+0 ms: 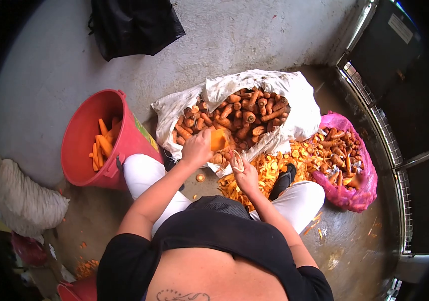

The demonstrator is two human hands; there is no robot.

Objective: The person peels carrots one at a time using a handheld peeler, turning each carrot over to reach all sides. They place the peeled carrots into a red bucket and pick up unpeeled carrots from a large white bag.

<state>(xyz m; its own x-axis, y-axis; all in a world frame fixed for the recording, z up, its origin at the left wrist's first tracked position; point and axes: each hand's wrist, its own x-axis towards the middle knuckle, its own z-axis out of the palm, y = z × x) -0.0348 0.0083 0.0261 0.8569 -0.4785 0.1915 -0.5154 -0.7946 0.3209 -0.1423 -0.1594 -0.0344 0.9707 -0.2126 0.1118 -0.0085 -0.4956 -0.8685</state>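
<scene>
My left hand (pixel 197 148) is closed round a thick, bright orange carrot (pixel 218 140) with a bare, peeled-looking surface. In my right hand (pixel 247 178), just to the right of the carrot, is a pale, looped tool that looks like a peeler (pixel 237 161); its blade is too small to make out. Beyond both hands lies a white sack (pixel 304 103), open and full of unpeeled carrots (pixel 248 117). Orange peelings and cut ends (pixel 274 165) are heaped on the floor beneath my right hand.
A red bucket (pixel 80 115) with peeled carrots (pixel 105 144) stands at my left. To the right, a pink bag (pixel 362 193) holds small carrots and scraps. A pale sack (pixel 29 203) slumps at far left. A black bag (pixel 134 25) hangs on the wall; a dark metal door (pixel 390 75) bounds the right.
</scene>
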